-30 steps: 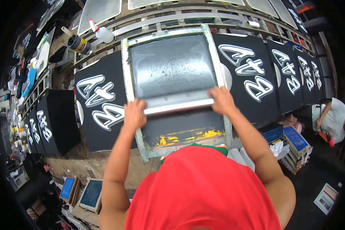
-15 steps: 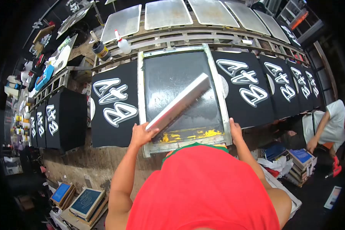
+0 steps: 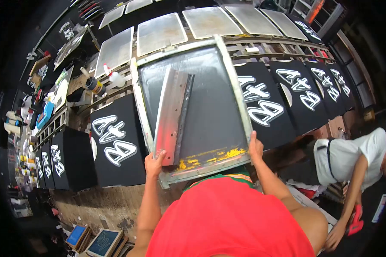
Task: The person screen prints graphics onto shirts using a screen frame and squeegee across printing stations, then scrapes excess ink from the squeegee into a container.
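Squeegee: where does it lie in the head view?

On the mesh inside the frame, left of the middle, its long axis running near to far, with the far end leaning slightly right.

Which of the hands is nearer?

The left hand, by far. It is closed at the frame's near left corner, thumb up against the squeegee's near end. How hard it pinches, I can't tell.

And the right hand?

Closed on the frame's right side near the near corner, thumb up, well apart from the squeegee; its fingertips are hidden.

Any containers?

Two, beyond the far left printed shirt: a dark tub with a handle sticking out, contents unseen, and just beside it a whitish spray bottle. I can't tell its fill.
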Tool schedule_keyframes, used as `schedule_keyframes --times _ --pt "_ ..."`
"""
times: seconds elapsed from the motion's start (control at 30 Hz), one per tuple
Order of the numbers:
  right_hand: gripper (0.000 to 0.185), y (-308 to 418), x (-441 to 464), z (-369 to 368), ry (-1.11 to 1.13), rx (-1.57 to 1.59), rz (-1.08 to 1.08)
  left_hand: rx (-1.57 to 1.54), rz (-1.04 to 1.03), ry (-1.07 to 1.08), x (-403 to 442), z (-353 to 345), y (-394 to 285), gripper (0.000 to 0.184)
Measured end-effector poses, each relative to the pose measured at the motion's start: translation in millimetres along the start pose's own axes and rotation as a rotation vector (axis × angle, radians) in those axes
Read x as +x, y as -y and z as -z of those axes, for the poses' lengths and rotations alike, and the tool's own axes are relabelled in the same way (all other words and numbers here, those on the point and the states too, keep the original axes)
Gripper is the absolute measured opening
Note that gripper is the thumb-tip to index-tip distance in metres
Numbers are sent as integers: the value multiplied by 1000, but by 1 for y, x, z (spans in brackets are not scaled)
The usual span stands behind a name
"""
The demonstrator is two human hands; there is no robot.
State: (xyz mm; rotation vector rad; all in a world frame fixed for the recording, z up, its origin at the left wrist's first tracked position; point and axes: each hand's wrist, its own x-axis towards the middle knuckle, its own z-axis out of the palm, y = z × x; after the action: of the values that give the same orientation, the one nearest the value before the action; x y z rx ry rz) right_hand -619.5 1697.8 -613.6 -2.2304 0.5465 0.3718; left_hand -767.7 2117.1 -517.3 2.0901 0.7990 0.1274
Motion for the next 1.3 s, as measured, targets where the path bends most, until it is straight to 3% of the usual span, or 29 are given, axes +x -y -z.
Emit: schedule_keyframes --times 0.1,0.27,0.33,0.43,0.47,0.5,0.67,0.7,0.73,0.83,0.9,0.97,1.03,1.07,1.13,1.17,1.23,1.27,1.3 --pt "88 -10 60 46 -91 53 -15 -226 -84 9 4 -59 -54 43" --pt "96 -33 135 132 -133 114 47 -223 -71 -2 0 -162 -128 43" --pt "84 -57 173 161 -118 75 -26 -414 -34 86 -4 -205 -144 43" --pt "97 -83 229 197 -146 97 -205 -361 8 53 -15 -264 -172 43" --pt "102 -100 246 210 -128 112 -199 -213 -11 57 -16 -280 -179 41" --pt "105 -113 257 223 -149 109 -149 -416 10 138 -22 -297 -197 39" --pt "111 -165 302 287 -226 102 -165 -283 -49 242 -27 -360 -242 41" --pt "112 -176 310 295 -229 126 -155 -93 -235 120 -28 -368 -250 47" --pt "112 -184 316 304 -234 146 -152 -145 -167 126 -29 -376 -257 50" --pt "114 -194 320 327 -254 147 -197 -72 -187 194 -22 -381 -273 48" --pt "113 -191 331 336 -319 119 -184 -126 -338 151 -13 -387 -278 49" --pt "82 -151 339 350 -134 367 -203 -220 -232 220 -5 -375 -302 50" --pt "89 -113 332 358 -205 339 -134 -246 -99 407 16 -364 -322 45" --pt "93 -93 327 366 -262 291 -99 -248 -305 315 20 -358 -337 42" --pt "101 -61 314 389 -359 198 -40 -213 -364 229 31 -343 -351 31" --pt "103 -54 315 399 -434 130 69 -342 -318 244 37 -339 -353 30" --pt "95 -7 271 424 -416 156 58 -436 -386 215 49 -323 -362 38" --pt "94 -22 300 430 -424 50 168 -531 -394 235 65 -318 -359 38" --pt "96 -4 278 446 -397 36 124 -574 -395 297 63 -309 -371 39"
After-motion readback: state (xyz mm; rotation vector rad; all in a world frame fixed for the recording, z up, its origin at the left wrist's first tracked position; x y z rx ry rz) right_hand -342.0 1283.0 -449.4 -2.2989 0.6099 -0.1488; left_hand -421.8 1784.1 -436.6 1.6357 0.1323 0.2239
